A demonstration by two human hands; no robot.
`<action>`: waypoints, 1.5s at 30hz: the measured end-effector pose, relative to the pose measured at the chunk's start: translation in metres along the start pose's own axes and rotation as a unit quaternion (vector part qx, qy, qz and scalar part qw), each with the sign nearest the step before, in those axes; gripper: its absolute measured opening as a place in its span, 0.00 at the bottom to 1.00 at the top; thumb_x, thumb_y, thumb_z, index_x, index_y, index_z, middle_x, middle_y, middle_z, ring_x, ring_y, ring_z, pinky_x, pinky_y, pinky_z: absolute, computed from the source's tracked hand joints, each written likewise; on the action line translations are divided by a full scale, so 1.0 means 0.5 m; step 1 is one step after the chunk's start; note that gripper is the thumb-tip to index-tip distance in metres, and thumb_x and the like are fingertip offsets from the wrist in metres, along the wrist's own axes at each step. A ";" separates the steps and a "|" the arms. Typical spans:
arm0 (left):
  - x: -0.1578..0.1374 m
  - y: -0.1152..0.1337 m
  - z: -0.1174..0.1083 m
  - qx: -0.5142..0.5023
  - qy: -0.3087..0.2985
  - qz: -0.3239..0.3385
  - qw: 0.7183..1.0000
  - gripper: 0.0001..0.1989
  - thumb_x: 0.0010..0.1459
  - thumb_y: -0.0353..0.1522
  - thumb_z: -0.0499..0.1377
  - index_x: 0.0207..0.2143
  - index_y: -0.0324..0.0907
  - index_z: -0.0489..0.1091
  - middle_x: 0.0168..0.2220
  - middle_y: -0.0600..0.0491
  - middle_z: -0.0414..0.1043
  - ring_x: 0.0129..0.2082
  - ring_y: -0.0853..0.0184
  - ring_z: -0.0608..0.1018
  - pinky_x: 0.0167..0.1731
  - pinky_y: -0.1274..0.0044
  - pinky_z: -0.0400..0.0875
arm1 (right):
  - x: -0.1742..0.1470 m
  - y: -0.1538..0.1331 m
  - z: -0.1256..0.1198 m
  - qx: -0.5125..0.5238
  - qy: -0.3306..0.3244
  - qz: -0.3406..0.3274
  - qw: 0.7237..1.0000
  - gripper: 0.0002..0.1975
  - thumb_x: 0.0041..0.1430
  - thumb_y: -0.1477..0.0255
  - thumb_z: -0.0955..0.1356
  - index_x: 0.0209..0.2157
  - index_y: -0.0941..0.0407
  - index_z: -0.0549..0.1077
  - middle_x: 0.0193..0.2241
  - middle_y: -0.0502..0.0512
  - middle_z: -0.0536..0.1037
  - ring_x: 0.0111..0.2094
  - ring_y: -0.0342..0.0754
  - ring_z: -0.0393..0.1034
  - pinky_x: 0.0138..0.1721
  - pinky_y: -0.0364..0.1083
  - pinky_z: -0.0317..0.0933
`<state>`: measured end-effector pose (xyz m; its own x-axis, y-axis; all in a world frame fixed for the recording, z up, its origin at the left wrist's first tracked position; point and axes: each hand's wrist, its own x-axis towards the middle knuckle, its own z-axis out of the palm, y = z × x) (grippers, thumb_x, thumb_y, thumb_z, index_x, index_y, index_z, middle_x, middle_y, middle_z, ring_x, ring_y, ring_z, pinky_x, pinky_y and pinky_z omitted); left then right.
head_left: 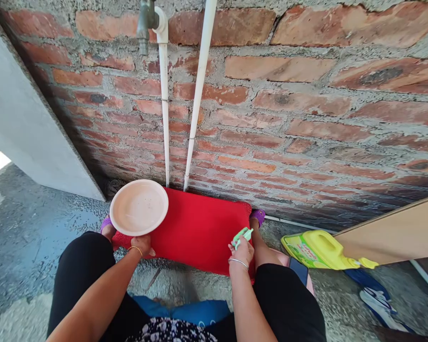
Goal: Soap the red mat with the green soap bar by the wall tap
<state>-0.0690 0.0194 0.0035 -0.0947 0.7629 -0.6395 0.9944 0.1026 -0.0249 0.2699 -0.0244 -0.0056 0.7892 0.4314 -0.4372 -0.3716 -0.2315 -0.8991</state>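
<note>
My left hand [141, 246] grips the near rim of a pale pink plastic basin [140, 209]. Only a few small specks show inside the basin, which is tilted slightly toward me over the left end of a red cloth [199, 228]. The red cloth lies flat in a long rectangle between my feet, and whatever supports it is hidden. Above its right end, my right hand [243, 251] is closed around a small light green brush [241, 236] with dark slots or bristles showing along its side.
A yellow detergent bottle [312, 249] lies on the concrete floor at right, near a leaning wooden board [392, 232]. White pipes [196, 104] and a tap [144, 26] run along the brick wall. A grey slab [39, 104] leans at left; the floor there is wet.
</note>
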 end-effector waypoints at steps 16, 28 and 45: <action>-0.015 0.004 -0.015 0.027 -0.018 0.010 0.999 0.34 0.37 0.38 0.71 0.50 0.40 0.70 0.54 0.40 0.71 0.55 0.52 0.72 0.51 0.68 0.70 | -0.013 0.001 -0.004 -0.020 -0.038 0.019 0.999 0.16 0.38 0.59 0.69 0.29 0.54 0.69 0.20 0.45 0.70 0.21 0.41 0.65 0.20 0.39 0.60; -0.026 0.006 -0.023 0.023 -0.022 0.003 0.999 0.37 0.38 0.39 0.70 0.53 0.40 0.68 0.55 0.40 0.70 0.55 0.52 0.72 0.51 0.68 0.69 | -0.134 0.060 0.071 -0.193 -0.420 0.041 0.886 0.17 0.31 0.67 0.74 0.29 0.55 0.73 0.20 0.45 0.74 0.21 0.40 0.65 0.19 0.37 0.55; -0.028 0.009 -0.023 0.024 -0.012 0.007 1.000 0.40 0.37 0.39 0.70 0.54 0.38 0.67 0.55 0.39 0.70 0.55 0.52 0.72 0.52 0.68 0.69 | -0.118 0.072 0.067 -0.161 -0.367 0.030 0.916 0.19 0.29 0.64 0.75 0.27 0.56 0.73 0.19 0.46 0.73 0.20 0.42 0.66 0.18 0.38 0.55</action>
<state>-0.0639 0.0165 0.0213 -0.0811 0.7483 -0.6583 0.9967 0.0609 -0.0535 0.1936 -0.0289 -0.0130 0.1864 0.8526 -0.4882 -0.1464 -0.4673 -0.8719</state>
